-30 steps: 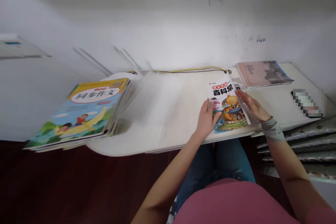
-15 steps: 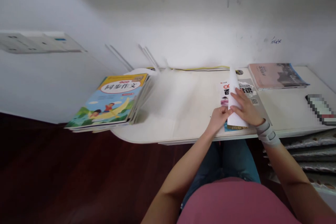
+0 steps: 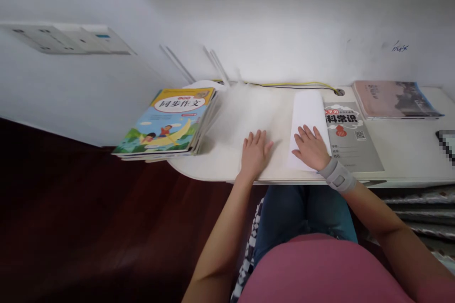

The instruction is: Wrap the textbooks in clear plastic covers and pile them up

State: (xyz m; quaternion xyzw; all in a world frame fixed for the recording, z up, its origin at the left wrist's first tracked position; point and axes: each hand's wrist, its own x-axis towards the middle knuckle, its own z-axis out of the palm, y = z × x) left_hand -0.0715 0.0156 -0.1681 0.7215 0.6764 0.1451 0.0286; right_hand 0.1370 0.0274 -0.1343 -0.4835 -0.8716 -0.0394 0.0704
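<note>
- On the smooth, long white counter point(image 3: 398, 151), near its front edge: a flat rectangular paper book point(image 3: 375, 163), opened at a grey printed page point(image 3: 362, 156).
- Over the left part of this page: a blank white paper sheet point(image 3: 307, 109), hiding the beginning of the title; not possible to say whether inner side of the cover or separate leaf.
- Right hand point(image 3: 311, 148), with grey fabric band point(image 3: 339, 177) around the wrist: fingers spread, palm down on the white sheet, gripping nothing.
- Left hand point(image 3: 254, 151): also spread and holding nothing, apart from the book, on the counter or just above.
- Done, as far as visible: book opened, grey page mostly exposed. Left, by judgement: white sheet perhaps not completely flattened, later pages not reached.
- Look of the page: flat and clean, with bold black title, small red gourd drawing point(image 3: 341, 131), square black code point(image 3: 360, 135) and writing lines, apparently unfilled.
</note>
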